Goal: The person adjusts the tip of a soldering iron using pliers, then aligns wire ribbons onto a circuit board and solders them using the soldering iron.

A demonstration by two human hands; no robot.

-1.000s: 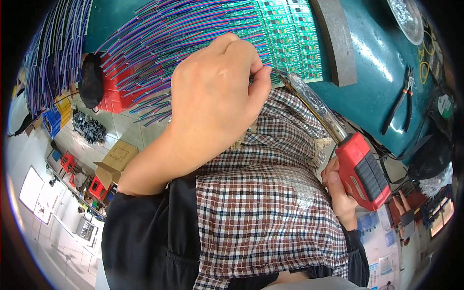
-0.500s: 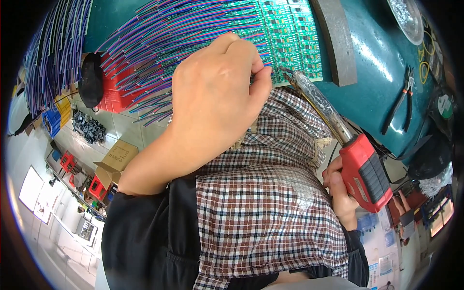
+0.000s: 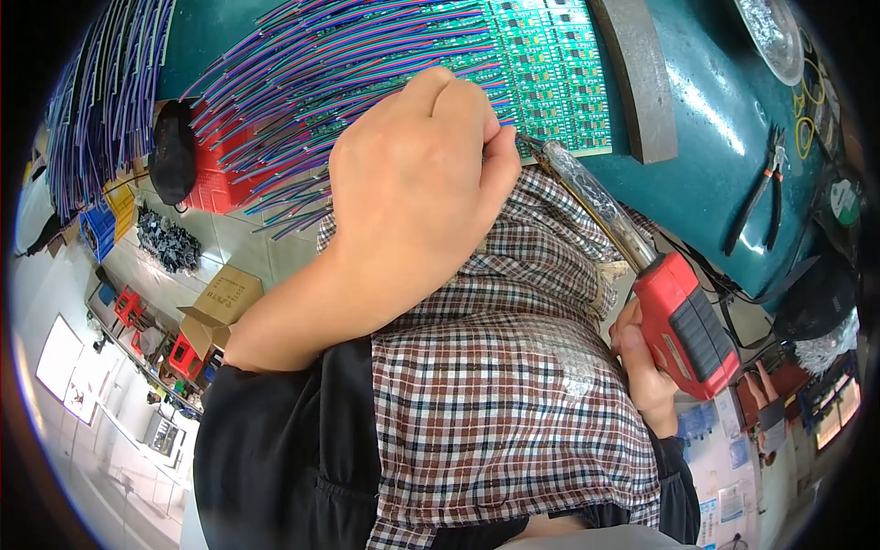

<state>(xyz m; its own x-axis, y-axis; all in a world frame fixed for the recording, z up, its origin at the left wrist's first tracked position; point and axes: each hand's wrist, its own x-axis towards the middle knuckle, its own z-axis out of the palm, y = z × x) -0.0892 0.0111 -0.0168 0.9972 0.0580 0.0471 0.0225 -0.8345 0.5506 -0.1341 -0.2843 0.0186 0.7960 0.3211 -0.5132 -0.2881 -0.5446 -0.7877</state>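
Observation:
My left hand (image 3: 417, 170) is closed in a pinch over the lower edge of a green circuit-board panel (image 3: 550, 78); whatever lies between its fingertips is hidden. Bundles of thin multicoloured wires (image 3: 302, 69) run leftward from the panel, partly under that hand. My right hand (image 3: 646, 367) grips a soldering iron (image 3: 687, 321) with a red and black pistol-shaped handle. Its long metal barrel slants up to the left, and the dark tip comes close to my left thumb and fingertips at the panel edge. Whether the tip touches a board I cannot tell.
A grey metal bar (image 3: 637, 82) lies right of the panel on the green table (image 3: 701, 137). Farther right are pliers (image 3: 763, 192), yellow rings (image 3: 805, 137) and a metal dish (image 3: 770, 41). More wires (image 3: 110, 101) hang at the far left. A red stool (image 3: 225, 170) and cardboard box (image 3: 225, 302) stand below.
The soldering iron has shifted slightly up and left, bringing its tip nearer my left fingertips. My left hand has moved slightly right and remains pinched.

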